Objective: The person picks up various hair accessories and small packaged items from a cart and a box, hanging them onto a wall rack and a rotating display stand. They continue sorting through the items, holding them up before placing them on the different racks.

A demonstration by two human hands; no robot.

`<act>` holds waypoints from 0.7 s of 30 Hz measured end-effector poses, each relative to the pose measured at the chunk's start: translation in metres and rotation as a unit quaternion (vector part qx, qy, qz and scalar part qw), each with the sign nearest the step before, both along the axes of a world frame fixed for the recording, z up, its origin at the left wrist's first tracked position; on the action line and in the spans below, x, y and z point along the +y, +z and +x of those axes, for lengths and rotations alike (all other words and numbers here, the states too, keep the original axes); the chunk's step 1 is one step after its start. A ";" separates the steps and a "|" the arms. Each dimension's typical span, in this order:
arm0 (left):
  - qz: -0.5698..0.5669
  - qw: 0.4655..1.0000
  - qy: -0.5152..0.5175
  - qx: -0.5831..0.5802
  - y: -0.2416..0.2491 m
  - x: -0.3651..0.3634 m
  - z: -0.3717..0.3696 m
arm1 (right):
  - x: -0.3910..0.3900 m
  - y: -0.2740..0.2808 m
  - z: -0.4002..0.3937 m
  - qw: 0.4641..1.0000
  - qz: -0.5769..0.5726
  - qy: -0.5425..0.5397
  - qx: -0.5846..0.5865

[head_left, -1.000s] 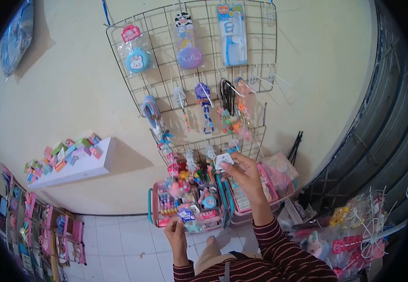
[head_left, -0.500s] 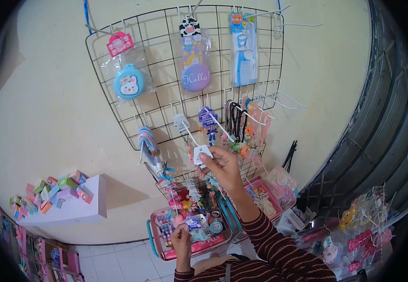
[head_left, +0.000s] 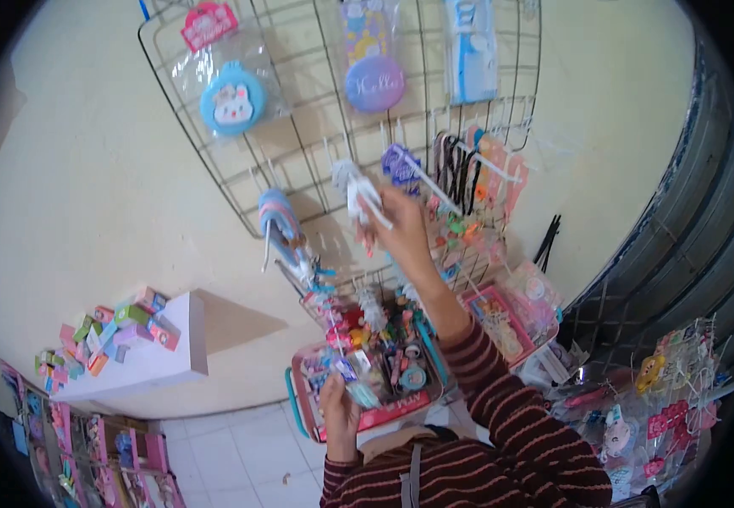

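My right hand (head_left: 402, 224) is raised to the wire rack, its fingers pinching a white hair-accessory card (head_left: 362, 201). The card is at a white display hook (head_left: 377, 212), in front of another pale card (head_left: 344, 174); small colourful pieces hang below it. Low in front of me, my left hand (head_left: 339, 408) is closed on a small blue-and-white accessory card (head_left: 346, 370), which overlaps the basket behind it. Right of my raised hand, purple cards (head_left: 401, 164) hang from a neighbouring hook.
The black wire rack (head_left: 306, 142) also carries a blue bunny hairbrush (head_left: 232, 102), a purple round case (head_left: 374, 85) and black hair ties (head_left: 456, 173). Below stands a pink basket (head_left: 384, 415) of accessories. A white shelf (head_left: 189, 347) with small boxes juts out at left; bagged goods (head_left: 671, 423) hang at right.
My right hand has brought the white card up to the hook, in front of the pale card there. My left hand keeps its card low. The whole view has shifted and blurred slightly.
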State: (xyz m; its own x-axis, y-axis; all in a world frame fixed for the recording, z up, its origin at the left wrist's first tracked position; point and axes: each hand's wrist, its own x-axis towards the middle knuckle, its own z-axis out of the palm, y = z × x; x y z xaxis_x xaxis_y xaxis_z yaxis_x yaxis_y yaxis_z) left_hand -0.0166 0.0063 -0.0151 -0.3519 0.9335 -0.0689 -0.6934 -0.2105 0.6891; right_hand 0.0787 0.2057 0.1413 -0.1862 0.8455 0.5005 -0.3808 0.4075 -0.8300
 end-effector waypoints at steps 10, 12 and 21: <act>0.057 0.995 -0.011 -0.077 0.023 -0.005 0.005 | -0.094 -0.093 0.030 0.973 0.112 -0.115 -0.168; 0.028 0.998 0.024 -0.043 0.020 -0.003 0.010 | -0.122 -0.111 0.024 0.988 -0.034 0.122 -0.088; -0.011 0.992 0.100 0.071 -0.002 -0.004 0.024 | -0.137 -0.123 0.024 0.955 -0.272 0.106 -0.062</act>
State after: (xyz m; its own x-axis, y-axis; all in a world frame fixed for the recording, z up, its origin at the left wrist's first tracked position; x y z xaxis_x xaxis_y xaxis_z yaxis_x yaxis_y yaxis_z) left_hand 0.0070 0.0023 -0.0169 -0.5370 0.8432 -0.0254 -0.5345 -0.3168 0.7836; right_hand 0.1027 0.0683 0.0185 -0.4121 0.9104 -0.0378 -0.2922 -0.1714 -0.9409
